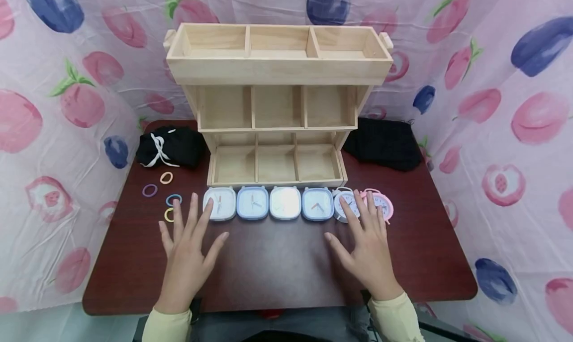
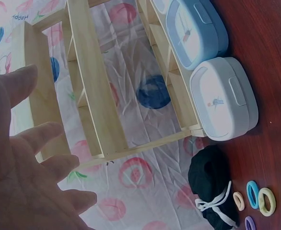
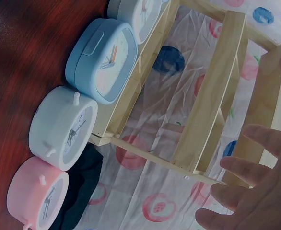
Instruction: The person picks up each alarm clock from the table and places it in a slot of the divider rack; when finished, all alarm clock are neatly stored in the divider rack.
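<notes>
My left hand (image 1: 185, 260), fingers spread and holding nothing, hovers near the left end of a row of alarm clocks. Its fingertips overlap a white square clock (image 1: 225, 203) in the head view. Beyond that clock stand a blue square clock (image 1: 252, 203), another white one (image 1: 285, 203) and another blue one (image 1: 318, 204). On the right, my right hand (image 1: 370, 255) is spread too, with nothing in it. Its fingers partly cover a white round clock (image 3: 64, 127) and a pink round clock (image 3: 37, 191) in the head view. Neither hand grips a clock.
Behind the clocks rises a three-tier wooden rack (image 1: 279, 72) with divided compartments. A black cloth bundle with white string (image 1: 172, 147) lies left of it, a folded black cloth (image 1: 382, 143) right. A peach hair tie (image 1: 166, 173), a purple one (image 1: 144, 189) and others lie left.
</notes>
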Demonstrator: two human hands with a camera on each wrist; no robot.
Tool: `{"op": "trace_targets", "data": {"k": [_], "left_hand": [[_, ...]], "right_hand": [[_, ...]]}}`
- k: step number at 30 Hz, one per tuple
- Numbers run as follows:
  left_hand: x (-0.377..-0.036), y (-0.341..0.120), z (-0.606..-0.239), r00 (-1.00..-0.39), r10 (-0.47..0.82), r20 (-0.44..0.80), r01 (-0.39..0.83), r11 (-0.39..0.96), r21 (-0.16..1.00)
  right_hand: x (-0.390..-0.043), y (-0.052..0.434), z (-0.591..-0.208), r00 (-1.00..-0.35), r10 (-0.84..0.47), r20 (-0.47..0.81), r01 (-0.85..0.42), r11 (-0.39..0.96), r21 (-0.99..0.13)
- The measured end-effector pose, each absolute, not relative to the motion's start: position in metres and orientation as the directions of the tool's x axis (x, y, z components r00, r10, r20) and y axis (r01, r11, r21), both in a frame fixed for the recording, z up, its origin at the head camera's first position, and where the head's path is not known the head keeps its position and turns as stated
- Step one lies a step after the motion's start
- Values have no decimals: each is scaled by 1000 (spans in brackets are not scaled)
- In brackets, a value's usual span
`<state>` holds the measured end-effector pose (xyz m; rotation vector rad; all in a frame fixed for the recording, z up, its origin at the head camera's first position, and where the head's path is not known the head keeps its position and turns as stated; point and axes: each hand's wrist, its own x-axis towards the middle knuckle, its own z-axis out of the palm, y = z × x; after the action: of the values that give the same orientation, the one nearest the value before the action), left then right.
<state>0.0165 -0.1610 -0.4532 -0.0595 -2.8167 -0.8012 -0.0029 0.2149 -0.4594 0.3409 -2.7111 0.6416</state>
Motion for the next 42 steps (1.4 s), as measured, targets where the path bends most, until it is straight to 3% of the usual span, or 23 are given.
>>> {"op": "trace_targets", "data": {"k": [14, 20, 33, 42], "left_hand": [[13, -164, -455, -976, -28, 218, 93, 846, 525], [-5, -176, -456, -964, -51, 260, 104, 831, 547], [-117, -209, -463, -924, -122, 362, 194, 666, 720], [-203, -217, -448, -963, -131, 237, 132, 536, 834]], "right_hand": [[2, 216, -462, -929, -136, 344, -274, 878, -393], [1, 217, -464, -928, -140, 346, -278, 877, -391], [1, 233, -485, -951, -54, 304, -192, 876, -443], [-11, 262, -513, -944, -17, 330, -171, 880, -442]]}}
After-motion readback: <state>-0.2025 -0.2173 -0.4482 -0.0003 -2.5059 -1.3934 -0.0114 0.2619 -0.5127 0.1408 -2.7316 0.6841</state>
